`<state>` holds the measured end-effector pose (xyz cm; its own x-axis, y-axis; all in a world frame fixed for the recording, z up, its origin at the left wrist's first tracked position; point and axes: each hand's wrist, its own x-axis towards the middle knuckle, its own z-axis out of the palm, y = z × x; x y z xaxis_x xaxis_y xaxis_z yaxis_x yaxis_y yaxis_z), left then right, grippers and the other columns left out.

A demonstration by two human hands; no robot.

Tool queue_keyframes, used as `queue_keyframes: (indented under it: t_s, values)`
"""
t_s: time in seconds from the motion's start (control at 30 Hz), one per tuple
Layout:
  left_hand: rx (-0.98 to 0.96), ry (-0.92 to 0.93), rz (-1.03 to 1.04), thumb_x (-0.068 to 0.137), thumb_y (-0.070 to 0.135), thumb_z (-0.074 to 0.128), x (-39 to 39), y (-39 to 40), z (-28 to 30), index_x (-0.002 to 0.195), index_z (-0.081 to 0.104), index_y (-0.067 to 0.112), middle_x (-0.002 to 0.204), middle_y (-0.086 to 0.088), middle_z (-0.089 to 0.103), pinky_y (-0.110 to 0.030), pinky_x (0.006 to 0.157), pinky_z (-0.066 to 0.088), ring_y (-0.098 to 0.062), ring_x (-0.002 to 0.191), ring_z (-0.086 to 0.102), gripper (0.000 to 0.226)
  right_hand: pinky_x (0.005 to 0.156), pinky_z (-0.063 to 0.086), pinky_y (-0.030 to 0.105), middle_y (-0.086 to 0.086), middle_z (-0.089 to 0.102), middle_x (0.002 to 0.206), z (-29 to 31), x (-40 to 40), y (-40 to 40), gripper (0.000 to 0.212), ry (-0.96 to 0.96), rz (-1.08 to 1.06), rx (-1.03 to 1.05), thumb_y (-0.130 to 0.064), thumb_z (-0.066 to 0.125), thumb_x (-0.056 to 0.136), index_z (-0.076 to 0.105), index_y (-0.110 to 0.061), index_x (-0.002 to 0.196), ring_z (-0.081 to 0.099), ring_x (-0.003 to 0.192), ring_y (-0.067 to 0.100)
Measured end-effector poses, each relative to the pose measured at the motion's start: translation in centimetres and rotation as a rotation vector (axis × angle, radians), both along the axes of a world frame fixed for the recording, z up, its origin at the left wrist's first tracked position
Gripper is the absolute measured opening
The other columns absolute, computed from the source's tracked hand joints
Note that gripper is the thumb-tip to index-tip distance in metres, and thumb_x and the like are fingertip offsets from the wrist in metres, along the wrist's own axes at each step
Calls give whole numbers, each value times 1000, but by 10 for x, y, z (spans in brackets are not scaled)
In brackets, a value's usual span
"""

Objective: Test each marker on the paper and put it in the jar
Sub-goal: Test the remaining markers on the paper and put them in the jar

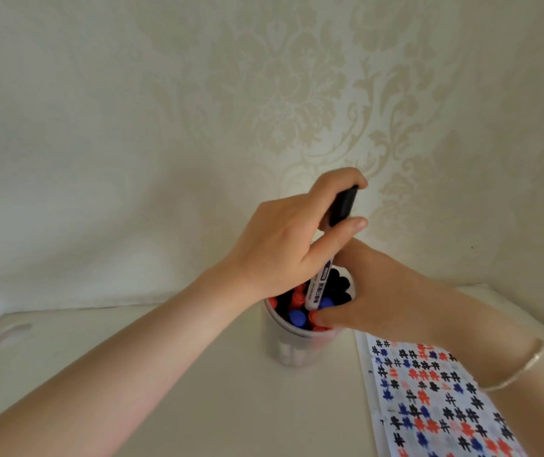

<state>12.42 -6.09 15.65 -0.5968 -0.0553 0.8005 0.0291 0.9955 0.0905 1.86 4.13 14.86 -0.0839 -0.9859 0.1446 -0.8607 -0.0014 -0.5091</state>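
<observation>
A frosted jar (292, 347) stands mid-table, packed with upright markers with red, blue and black caps (298, 316). My left hand (283, 245) grips a white marker with a black cap (343, 206), tilted, its lower end down among the markers at the jar's mouth. My right hand (372, 291) rests against the jar's right rim, fingertips touching the caps inside. The paper (435, 404), covered in black, red and blue hash marks, lies to the right, partly under my right forearm.
The white table (165, 374) meets a patterned cream wall (198, 127) just behind the jar. An oval cut-out (11, 331) sits near the table's left edge. A thin bracelet (524, 367) circles my right wrist.
</observation>
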Motion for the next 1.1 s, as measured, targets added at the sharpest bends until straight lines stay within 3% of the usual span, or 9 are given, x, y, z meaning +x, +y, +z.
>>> queue_keyframes:
  t_s: [0.1,0.2,0.27,0.33,0.47,0.6,0.9,1.0,1.1]
  values:
    - [64,-58,-71,95,31,49,-2,4,-2,122,40,27,92,1,68,-40,77,53,-15,87,67,28,79,53,40,10,70,93,-4,1,-6,10,-148,-44,-88,-21,67,83,60,-16,88,66,87,24]
    - [489,-222,-206,92,31,58,1,3,4,135,37,36,126,7,58,-20,103,37,0,122,49,48,75,56,32,1,71,86,-6,-6,-11,9,-155,-104,-107,-25,69,82,61,-27,79,68,80,13]
    - [672,-432,-175,89,28,64,5,-4,9,144,21,44,143,12,41,-16,104,26,5,133,32,71,51,47,17,-3,64,66,-6,-6,-12,14,-167,-122,-98,-24,71,80,59,-22,73,60,55,3]
    - [623,-612,-33,85,18,65,7,-12,14,146,20,42,149,17,28,-17,102,28,2,134,29,80,54,48,26,0,67,68,-7,-7,-13,9,-163,-134,-97,-23,72,78,66,-17,78,63,59,10]
    - [458,-907,225,77,20,69,8,-23,15,144,24,40,140,12,38,-30,90,50,-9,112,54,82,68,53,29,0,73,80,-8,-10,-12,8,-160,-188,-103,-30,75,76,73,-26,82,68,77,18]
    - [532,-882,289,78,35,75,8,-24,11,145,18,45,131,14,53,-28,97,47,-3,109,57,88,51,46,18,-4,71,73,-9,-14,-8,6,-161,-234,-103,-31,75,76,71,-27,80,66,63,8]
    - [525,-929,320,82,20,68,2,-7,13,138,23,44,105,0,62,-38,84,51,-19,93,62,76,68,51,14,-12,70,79,3,-11,1,14,-320,-27,6,-29,75,73,68,-26,84,65,74,-2]
    - [502,-947,335,82,22,68,1,-8,15,140,21,43,106,0,63,-40,86,52,-20,94,63,77,66,44,8,-13,63,83,8,-18,5,16,-336,-162,-273,-37,73,70,64,-25,76,59,77,-9]
    - [477,-978,349,84,25,67,1,-10,16,141,19,41,105,-2,63,-41,86,52,-22,94,63,76,48,36,7,-15,52,53,9,-13,5,19,-243,-162,-386,-27,72,75,57,-22,66,51,53,-2]
